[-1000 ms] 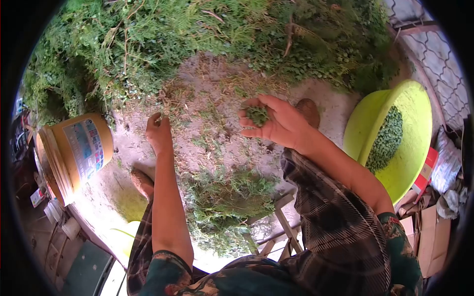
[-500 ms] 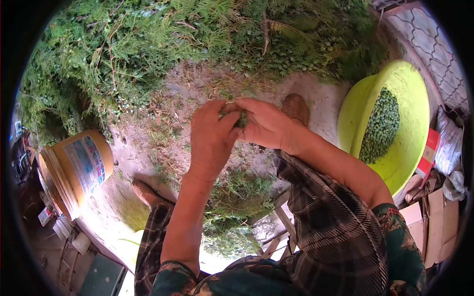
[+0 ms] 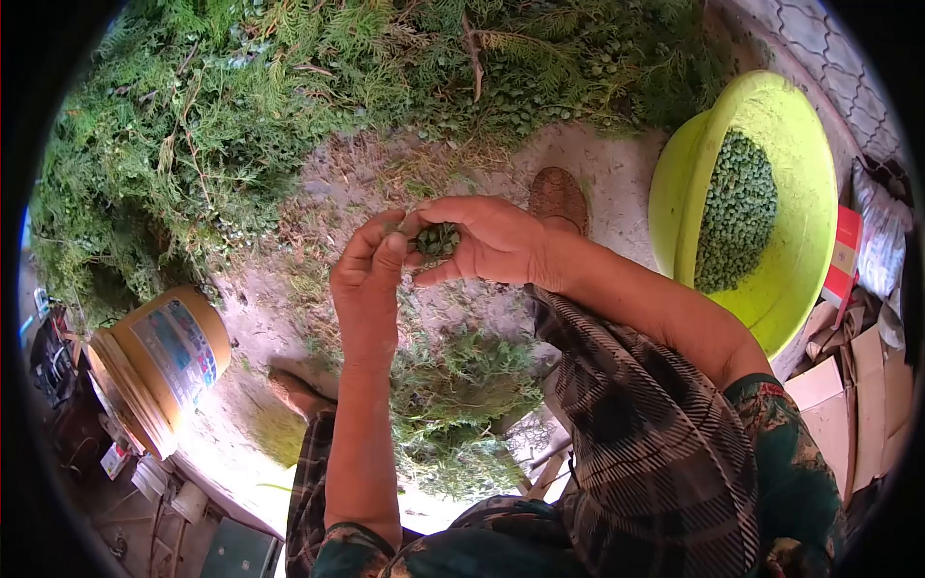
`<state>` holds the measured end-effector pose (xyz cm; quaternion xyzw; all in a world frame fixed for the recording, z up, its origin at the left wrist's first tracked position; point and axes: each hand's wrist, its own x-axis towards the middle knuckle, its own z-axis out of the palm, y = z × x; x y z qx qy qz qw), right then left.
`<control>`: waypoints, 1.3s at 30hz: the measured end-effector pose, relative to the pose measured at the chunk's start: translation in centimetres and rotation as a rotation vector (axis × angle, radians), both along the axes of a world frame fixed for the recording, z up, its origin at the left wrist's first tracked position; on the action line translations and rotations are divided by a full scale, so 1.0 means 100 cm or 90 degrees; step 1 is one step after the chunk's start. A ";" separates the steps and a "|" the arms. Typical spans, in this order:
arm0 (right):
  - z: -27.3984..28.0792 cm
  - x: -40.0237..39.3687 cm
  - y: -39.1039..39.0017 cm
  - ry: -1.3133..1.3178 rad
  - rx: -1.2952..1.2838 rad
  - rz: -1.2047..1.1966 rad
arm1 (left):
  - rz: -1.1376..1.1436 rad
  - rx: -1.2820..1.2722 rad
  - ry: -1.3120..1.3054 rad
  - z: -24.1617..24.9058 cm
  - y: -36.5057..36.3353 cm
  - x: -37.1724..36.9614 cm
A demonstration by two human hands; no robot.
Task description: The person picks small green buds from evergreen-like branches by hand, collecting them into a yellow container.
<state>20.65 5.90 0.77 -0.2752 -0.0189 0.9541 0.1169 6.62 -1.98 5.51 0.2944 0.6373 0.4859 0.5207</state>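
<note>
My right hand (image 3: 491,239) is curled in a cup over the middle of the floor, with small green cones (image 3: 439,241) in its palm. The fingers of my left hand (image 3: 370,258) are closed in a pinch, touching the fingertips of my right. Whatever sits in that pinch, if anything, is too small to make out. Beyond both hands lies a large heap of cut evergreen branches (image 3: 318,116). To the right, a lime-green basin (image 3: 805,183) stands tilted, with many more green cones (image 3: 737,217) inside.
A yellow bucket (image 3: 159,361) stands at the left. Loose sprigs (image 3: 462,385) lie on the floor between my shoes, with a brown shoe (image 3: 559,197) close to my right hand. Cardboard (image 3: 829,414) and a red box (image 3: 844,252) are at the far right.
Both hands have moved left and slightly lower in view. My right palm has opened up more, so the green cones in it show. The whole view has shifted a little.
</note>
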 end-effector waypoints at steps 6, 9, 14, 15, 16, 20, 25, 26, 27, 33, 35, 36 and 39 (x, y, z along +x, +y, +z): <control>0.001 0.001 0.003 0.030 0.007 0.007 | 0.145 -0.028 -0.019 -0.002 -0.001 -0.009; 0.000 0.003 0.003 0.021 -0.012 -0.016 | 0.119 -0.006 0.250 -0.006 -0.007 -0.022; 0.008 0.002 0.007 0.015 -0.015 -0.098 | -0.028 0.060 0.440 0.007 -0.008 -0.012; 0.011 0.001 0.007 0.012 -0.034 -0.113 | -0.108 0.107 0.490 0.010 -0.007 -0.005; 0.013 0.001 0.008 0.008 -0.053 -0.127 | -0.109 0.108 0.491 0.010 -0.006 0.000; 0.009 -0.003 0.005 -0.001 -0.042 -0.139 | -0.226 0.203 0.719 0.003 0.002 0.011; 0.005 -0.004 0.001 -0.026 -0.057 -0.132 | -0.291 0.200 0.749 -0.004 0.004 0.011; 0.005 -0.004 0.002 -0.026 -0.057 -0.134 | -0.292 0.202 0.750 -0.005 0.004 0.010; 0.005 -0.005 0.001 -0.011 -0.068 -0.132 | -0.267 0.243 0.735 -0.005 0.003 0.009; 0.008 -0.002 0.002 -0.019 -0.048 -0.110 | -0.086 0.097 0.422 0.000 0.004 0.013; 0.009 0.000 0.001 -0.034 -0.039 -0.101 | 0.053 -0.079 0.070 0.008 0.008 0.011; 0.007 0.000 0.001 -0.036 -0.017 -0.088 | 0.055 -0.078 0.074 0.009 0.008 0.008; 0.008 -0.001 0.002 -0.038 0.016 -0.068 | 0.121 -0.096 -0.144 0.009 0.007 -0.003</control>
